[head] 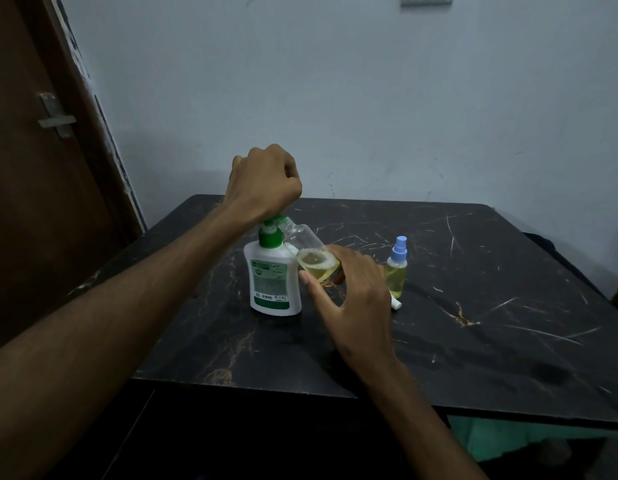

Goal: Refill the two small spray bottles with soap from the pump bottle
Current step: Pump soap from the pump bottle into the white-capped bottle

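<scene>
A white pump bottle (273, 278) with a green pump head stands upright on the black marble table (473, 334). My left hand (266, 183) sits curled into a fist on top of the pump head. My right hand (352, 292) grips a clear small spray bottle (309, 252) without its cap, tilted with its mouth at the pump's nozzle; yellow foamy soap fills its lower part. A second small spray bottle (396, 271) with a blue spray cap and yellow liquid stands upright just right of my right hand. A white piece (395, 303), partly hidden, lies at its foot.
A brown door (41, 168) with a metal latch is on the left, a pale wall behind. The table's front edge runs close to me, with something green (501, 441) below it on the right.
</scene>
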### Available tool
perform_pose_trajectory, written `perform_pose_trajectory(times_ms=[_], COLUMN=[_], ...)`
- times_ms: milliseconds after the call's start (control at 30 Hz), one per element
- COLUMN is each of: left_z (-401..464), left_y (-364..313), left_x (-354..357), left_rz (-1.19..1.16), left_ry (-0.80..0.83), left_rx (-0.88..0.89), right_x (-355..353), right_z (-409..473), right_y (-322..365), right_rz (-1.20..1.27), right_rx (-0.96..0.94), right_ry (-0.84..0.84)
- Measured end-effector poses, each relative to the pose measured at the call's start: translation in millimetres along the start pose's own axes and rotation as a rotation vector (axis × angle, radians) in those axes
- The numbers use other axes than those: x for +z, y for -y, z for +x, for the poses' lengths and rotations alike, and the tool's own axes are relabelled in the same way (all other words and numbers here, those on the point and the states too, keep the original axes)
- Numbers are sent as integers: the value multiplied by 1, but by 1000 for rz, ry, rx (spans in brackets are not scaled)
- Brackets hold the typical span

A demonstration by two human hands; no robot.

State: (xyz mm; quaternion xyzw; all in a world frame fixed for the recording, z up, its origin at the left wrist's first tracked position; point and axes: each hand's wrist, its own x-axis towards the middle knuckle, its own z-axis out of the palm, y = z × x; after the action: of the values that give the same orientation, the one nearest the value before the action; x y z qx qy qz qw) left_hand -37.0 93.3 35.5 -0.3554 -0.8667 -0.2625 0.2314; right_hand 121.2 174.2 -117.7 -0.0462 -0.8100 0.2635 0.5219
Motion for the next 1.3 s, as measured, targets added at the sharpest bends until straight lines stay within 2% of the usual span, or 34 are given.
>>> perform_pose_trajectory(times_ms=[1300], left_z=[0], left_y=[1], left_x=[1], left_rz=[-2], left_ry=[-8], left_rx=[-21], right_x=[1], right_z=[0], right_y=[1], right_rz=[1], right_rx=[2], right_ry=[0])
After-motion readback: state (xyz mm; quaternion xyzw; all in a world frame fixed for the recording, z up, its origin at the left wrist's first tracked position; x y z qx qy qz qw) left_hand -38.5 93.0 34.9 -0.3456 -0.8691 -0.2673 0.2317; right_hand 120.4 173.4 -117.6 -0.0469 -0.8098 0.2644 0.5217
